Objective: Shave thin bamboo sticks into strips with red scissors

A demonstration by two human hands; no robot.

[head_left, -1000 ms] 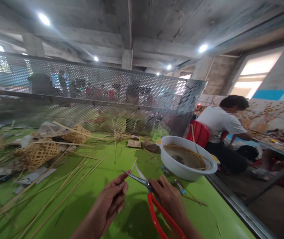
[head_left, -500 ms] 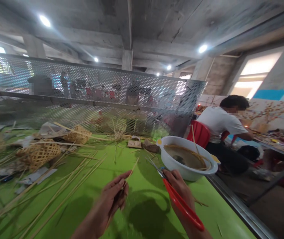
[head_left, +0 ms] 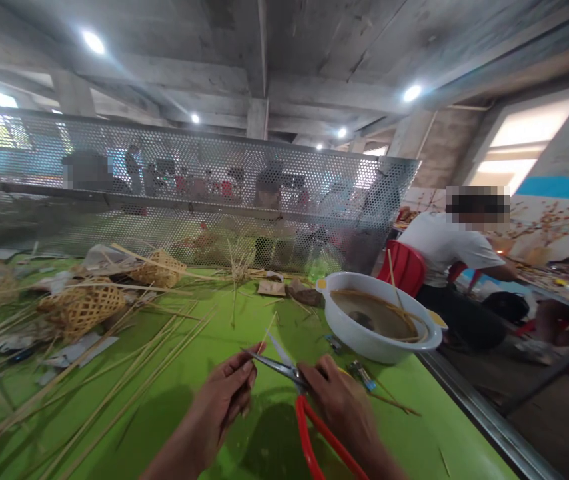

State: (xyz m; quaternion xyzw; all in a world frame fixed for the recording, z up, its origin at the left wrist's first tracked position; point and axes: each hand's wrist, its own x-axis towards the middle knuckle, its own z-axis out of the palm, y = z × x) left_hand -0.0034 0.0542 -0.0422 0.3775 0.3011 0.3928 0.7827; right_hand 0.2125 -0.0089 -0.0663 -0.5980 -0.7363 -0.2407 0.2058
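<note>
My left hand [head_left: 227,393] pinches a thin bamboo strip [head_left: 271,327], whose tip points up and away from me. In my right hand [head_left: 342,403] is a pair of scissors [head_left: 294,383] with red handles, gripped near the pivot. Their blades are spread, and the strip runs between them close to my left fingertips. The red handle loops hang below my right hand, towards me. Whether the blades touch the strip I cannot tell.
A white basin [head_left: 379,343] of water with soaking strips stands right of centre. Long bamboo strips [head_left: 149,367] and woven baskets [head_left: 82,310] lie on the left. A perforated metal screen [head_left: 204,207] borders the green table [head_left: 444,420]; a seated person [head_left: 444,247] is at the right.
My right hand has swung the scissors left to the strip, and their blades have spread apart. Small objects beside the basin have come into sight. My left hand has hardly moved.
</note>
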